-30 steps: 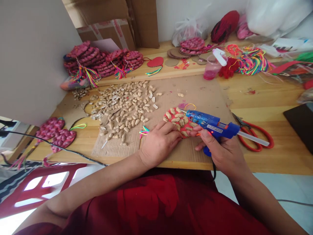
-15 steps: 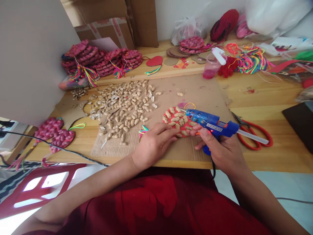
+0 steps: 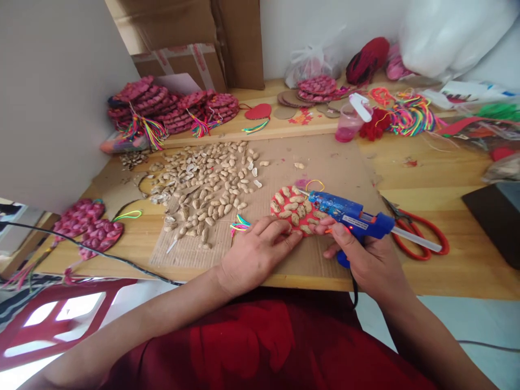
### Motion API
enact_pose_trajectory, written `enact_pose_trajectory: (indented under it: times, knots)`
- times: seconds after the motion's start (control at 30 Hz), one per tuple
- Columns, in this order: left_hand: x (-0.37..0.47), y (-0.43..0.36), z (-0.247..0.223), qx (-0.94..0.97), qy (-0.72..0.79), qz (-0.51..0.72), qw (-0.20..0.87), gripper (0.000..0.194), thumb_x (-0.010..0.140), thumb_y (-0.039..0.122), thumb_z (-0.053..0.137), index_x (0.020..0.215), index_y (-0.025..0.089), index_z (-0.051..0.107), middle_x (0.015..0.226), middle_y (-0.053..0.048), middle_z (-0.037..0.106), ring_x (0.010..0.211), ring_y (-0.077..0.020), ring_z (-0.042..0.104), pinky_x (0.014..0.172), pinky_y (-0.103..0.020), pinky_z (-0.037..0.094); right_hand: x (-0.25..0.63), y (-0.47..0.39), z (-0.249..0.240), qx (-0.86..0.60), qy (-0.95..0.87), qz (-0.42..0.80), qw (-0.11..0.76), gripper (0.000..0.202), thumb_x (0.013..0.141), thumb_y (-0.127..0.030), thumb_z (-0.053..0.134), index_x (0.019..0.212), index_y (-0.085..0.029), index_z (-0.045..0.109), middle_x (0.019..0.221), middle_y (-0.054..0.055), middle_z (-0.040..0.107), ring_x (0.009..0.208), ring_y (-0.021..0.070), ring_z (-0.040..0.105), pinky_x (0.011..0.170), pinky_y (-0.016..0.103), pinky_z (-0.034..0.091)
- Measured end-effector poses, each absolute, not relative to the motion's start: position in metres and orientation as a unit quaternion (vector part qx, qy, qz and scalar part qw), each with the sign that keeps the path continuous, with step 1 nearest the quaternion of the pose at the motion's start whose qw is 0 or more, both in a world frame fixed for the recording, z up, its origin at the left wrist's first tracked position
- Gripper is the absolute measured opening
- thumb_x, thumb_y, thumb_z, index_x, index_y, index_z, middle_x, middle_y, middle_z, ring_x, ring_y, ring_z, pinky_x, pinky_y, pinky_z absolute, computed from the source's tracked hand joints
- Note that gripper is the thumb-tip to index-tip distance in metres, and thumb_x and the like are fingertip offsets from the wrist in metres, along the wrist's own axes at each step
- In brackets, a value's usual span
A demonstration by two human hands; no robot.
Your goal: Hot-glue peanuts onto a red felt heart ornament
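My right hand (image 3: 368,265) is wrapped round the grip of a blue hot glue gun (image 3: 337,210), with a fingertip at its orange trigger. A clear glue stick (image 3: 416,239) juts from its back end. The nozzle points left, over the far edge of a red piece (image 3: 311,213) covered with rows of whole peanuts. My left hand (image 3: 258,254) lies at the near left edge of this piece, its fingers closed together on the rim. Part of the piece is hidden by both hands. A yellow loop (image 3: 315,185) shows behind the nozzle, and a bright tassel (image 3: 240,223) by my left fingers.
Many loose peanuts (image 3: 215,187) spread over the cardboard sheet (image 3: 280,151) on the left. Red-handled scissors (image 3: 422,233) lie right of the glue gun. Finished pink pieces (image 3: 142,111) are stacked at the back left. A black cable (image 3: 122,252) crosses the left front edge.
The whole view has shifted slightly, so the table sits lower in the picture. My hands, the glue gun and the red piece keep nearly the same places relative to each other.
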State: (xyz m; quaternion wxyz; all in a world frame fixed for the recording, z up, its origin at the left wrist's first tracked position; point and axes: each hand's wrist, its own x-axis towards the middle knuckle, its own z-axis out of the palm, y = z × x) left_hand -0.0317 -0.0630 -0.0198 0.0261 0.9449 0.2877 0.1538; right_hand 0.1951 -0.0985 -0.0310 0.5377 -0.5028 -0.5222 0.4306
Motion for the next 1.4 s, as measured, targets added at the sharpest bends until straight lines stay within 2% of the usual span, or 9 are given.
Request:
enact_pose_trajectory:
  times: [0.2,0.37,0.47,0.63,0.77,0.87,1.03,1.17,1.4]
  knots:
    - [-0.030,-0.062,-0.023,0.945,0.295,0.137,0.039,0.039,0.100,0.020,0.044,0.138,0.018,0.053,0.128,-0.014,0.057,0.118,-0.0240,0.051,0.098,-0.043,0.055,0.196,-0.099,-0.031,-0.510,-0.519,0.431,0.534,0.023,0.100,-0.042,0.068,0.102,-0.020,0.072,0.102,0.007,0.068,0.080,0.0201,0.068,0.054,0.021,0.061]
    - [-0.028,-0.063,-0.025,0.934,0.332,0.121,0.059,0.042,0.096,0.021,0.052,0.138,0.024,0.055,0.135,-0.014,0.050,0.115,-0.0261,0.051,0.088,-0.041,0.059,0.197,-0.098,-0.031,-0.517,-0.529,0.420,0.525,0.023,0.101,-0.042,0.066,0.101,-0.020,0.073,0.102,0.007,0.068,0.072,0.0177,0.066,0.055,0.022,0.061]
    - [-0.027,-0.063,-0.027,0.929,0.342,0.122,0.064,0.043,0.094,0.022,0.054,0.137,0.026,0.056,0.135,-0.013,0.048,0.114,-0.0255,0.051,0.088,-0.041,0.058,0.198,-0.100,-0.030,-0.508,-0.529,0.420,0.533,0.023,0.101,-0.042,0.065,0.101,-0.021,0.073,0.101,0.007,0.068,0.067,0.0159,0.064,0.055,0.022,0.060]
    - [-0.025,-0.062,-0.031,0.928,0.340,0.140,0.054,0.041,0.093,0.022,0.055,0.134,0.026,0.058,0.133,-0.012,0.049,0.113,-0.0256,0.051,0.088,-0.039,0.057,0.200,-0.102,-0.037,-0.491,-0.483,0.451,0.568,0.021,0.102,-0.041,0.064,0.101,-0.022,0.073,0.106,0.008,0.066,0.086,0.0228,0.068,0.061,0.025,0.060]
    - [-0.021,-0.062,-0.031,0.924,0.348,0.154,0.036,0.039,0.092,0.021,0.058,0.130,0.027,0.061,0.125,-0.011,0.054,0.108,-0.0262,0.052,0.084,-0.037,0.057,0.201,-0.098,-0.041,-0.461,-0.417,0.489,0.613,0.020,0.100,-0.042,0.067,0.102,-0.023,0.071,0.105,0.009,0.066,0.098,0.0290,0.067,0.060,0.027,0.059]
    - [-0.019,-0.061,-0.031,0.924,0.348,0.157,0.029,0.036,0.093,0.022,0.057,0.128,0.027,0.062,0.119,-0.010,0.055,0.106,-0.0252,0.052,0.084,-0.037,0.056,0.201,-0.096,-0.039,-0.453,-0.408,0.499,0.616,0.025,0.096,-0.047,0.071,0.100,-0.022,0.071,0.098,0.010,0.067,0.095,0.0309,0.068,0.056,0.027,0.058]
    - [-0.017,-0.059,-0.029,0.924,0.354,0.144,0.022,0.037,0.095,0.022,0.054,0.131,0.029,0.059,0.125,-0.008,0.052,0.109,-0.0242,0.051,0.089,-0.036,0.055,0.201,-0.095,-0.038,-0.464,-0.388,0.494,0.624,0.034,0.092,-0.052,0.074,0.098,-0.018,0.071,0.085,0.011,0.066,0.083,0.0299,0.069,0.048,0.023,0.053]
    - [-0.014,-0.057,-0.029,0.923,0.361,0.135,0.024,0.034,0.097,0.025,0.052,0.131,0.030,0.058,0.122,-0.007,0.052,0.105,-0.0233,0.052,0.092,-0.038,0.054,0.202,-0.096,-0.040,-0.473,-0.375,0.497,0.623,0.038,0.089,-0.054,0.077,0.098,-0.018,0.071,0.086,0.012,0.066,0.080,0.0305,0.069,0.047,0.024,0.052]
    - [-0.010,-0.053,-0.029,0.934,0.335,0.122,0.005,0.034,0.101,0.028,0.045,0.133,0.024,0.056,0.129,-0.009,0.051,0.114,-0.0259,0.052,0.095,-0.041,0.052,0.210,-0.097,-0.047,-0.491,-0.368,0.500,0.611,0.039,0.089,-0.053,0.076,0.101,-0.017,0.070,0.091,0.012,0.066,0.083,0.0298,0.069,0.052,0.025,0.054]
